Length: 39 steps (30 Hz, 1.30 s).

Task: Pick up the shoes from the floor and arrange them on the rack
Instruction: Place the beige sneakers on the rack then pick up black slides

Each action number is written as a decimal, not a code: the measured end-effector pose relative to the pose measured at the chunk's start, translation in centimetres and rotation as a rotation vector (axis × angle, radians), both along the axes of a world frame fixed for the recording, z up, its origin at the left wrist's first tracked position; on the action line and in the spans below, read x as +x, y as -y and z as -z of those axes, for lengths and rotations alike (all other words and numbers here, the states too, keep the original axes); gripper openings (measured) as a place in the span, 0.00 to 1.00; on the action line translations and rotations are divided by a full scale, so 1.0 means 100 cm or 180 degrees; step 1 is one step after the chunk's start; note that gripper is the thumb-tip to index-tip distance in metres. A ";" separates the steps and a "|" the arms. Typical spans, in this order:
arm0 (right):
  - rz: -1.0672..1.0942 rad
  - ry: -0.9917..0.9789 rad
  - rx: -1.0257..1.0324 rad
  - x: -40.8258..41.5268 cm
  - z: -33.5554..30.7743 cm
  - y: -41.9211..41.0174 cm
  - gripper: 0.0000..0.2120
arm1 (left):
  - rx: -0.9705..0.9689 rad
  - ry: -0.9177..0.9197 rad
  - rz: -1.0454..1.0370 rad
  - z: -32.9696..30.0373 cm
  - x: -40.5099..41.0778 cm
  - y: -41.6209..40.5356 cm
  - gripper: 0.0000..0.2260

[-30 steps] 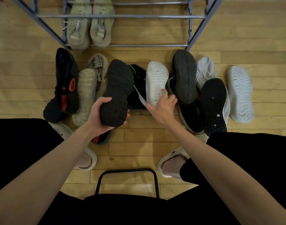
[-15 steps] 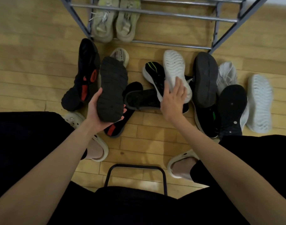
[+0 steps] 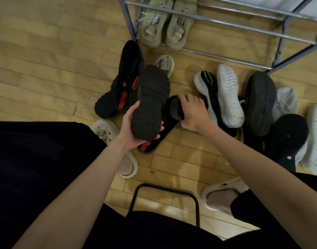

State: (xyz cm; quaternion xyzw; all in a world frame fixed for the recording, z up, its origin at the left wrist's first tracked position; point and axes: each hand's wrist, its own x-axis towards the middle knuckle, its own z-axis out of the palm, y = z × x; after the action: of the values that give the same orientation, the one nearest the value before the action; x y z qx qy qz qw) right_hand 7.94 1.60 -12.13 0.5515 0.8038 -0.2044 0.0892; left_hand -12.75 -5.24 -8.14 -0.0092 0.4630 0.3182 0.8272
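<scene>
Two hands were engaged in the head view. The left hand [image 3: 134, 126] gripped a black shoe [image 3: 150, 103] sole-up, as it had a second before. The right hand [image 3: 191, 112], which half a second earlier rested on the white sole [image 3: 229, 96], had shifted toward 9 o'clock and now closed round a second black shoe [image 3: 177, 108] lying on the floor [image 3: 46, 60]. This was probably the mate, so a pair appeared ready for the rack [image 3: 217, 22] at 12 o'clock, where one beige pair [image 3: 168, 26] sat.

Black stool frame [image 3: 165, 198] on wood floor [image 3: 46, 56], btwn clogs [image 3: 224, 193].
</scene>
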 end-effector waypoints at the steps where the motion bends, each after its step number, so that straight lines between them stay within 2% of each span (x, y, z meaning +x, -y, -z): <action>1: 0.0165 -0.0273 0.0143 0.009 -0.013 -0.002 0.41 | 0.0017 0.0049 -0.0017 0.000 0.000 -0.001 0.31; 6: 0.0844 -0.1932 0.1132 0.034 -0.083 0.010 0.40 | 0.0111 0.0251 -0.0030 -0.001 0.009 -0.011 0.32; 9: 0.1131 -0.2402 0.1928 0.032 -0.098 0.021 0.38 | 0.0136 0.0290 0.0037 -0.003 0.015 -0.013 0.32; 11: 0.1336 -0.2403 0.2121 0.033 -0.090 0.028 0.36 | 0.0151 0.0281 0.0030 -0.004 0.017 -0.014 0.32; 13: 0.1706 -0.2200 0.1915 0.039 -0.077 0.041 0.34 | 0.0197 0.0285 -0.0005 -0.004 0.017 -0.015 0.32; 15: 0.2054 -0.1709 0.1525 0.048 -0.062 0.054 0.31 | 0.0228 0.0293 -0.0051 -0.003 0.016 -0.014 0.31; 18: 0.1996 -0.0733 0.1060 0.058 -0.043 0.071 0.30 | 0.0201 0.0213 -0.0040 -0.003 0.015 -0.011 0.31; 20: 0.1982 -0.0390 0.0838 0.058 -0.039 0.072 0.34 | 0.0193 0.0184 0.0012 -0.003 0.015 -0.008 0.31; 25: 0.2246 0.0329 -0.0170 0.050 -0.034 0.061 0.53 | 0.0209 0.0104 0.0141 -0.003 0.016 -0.002 0.32; 27: 0.2391 0.0200 -0.0431 0.053 -0.034 0.057 0.51 | 0.0237 0.0100 0.0138 -0.006 0.016 -0.001 0.33; 29: 0.2496 -0.0180 -0.0429 0.057 -0.036 0.059 0.47 | 0.0293 0.0105 0.0149 -0.010 0.016 -0.001 0.34; 32: 0.2688 -0.0807 0.0043 0.058 -0.052 0.073 0.40 | 0.0398 0.0027 0.0176 -0.015 0.016 -0.002 0.35; 36: 0.3404 -0.1534 0.0404 0.049 -0.082 0.085 0.41 | 0.0492 0.0019 0.0246 -0.025 0.023 -0.004 0.32; 39: 0.3660 -0.1901 0.0589 0.043 -0.098 0.090 0.41 | 0.0509 -0.0096 0.0383 -0.030 0.031 -0.008 0.31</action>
State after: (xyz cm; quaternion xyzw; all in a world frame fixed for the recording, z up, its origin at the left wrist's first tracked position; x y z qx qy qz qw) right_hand 12.28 -7.36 -2.34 0.8183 0.3853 -0.2939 -0.3092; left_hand -9.65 -4.49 -5.09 0.0895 0.4482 0.3039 0.8359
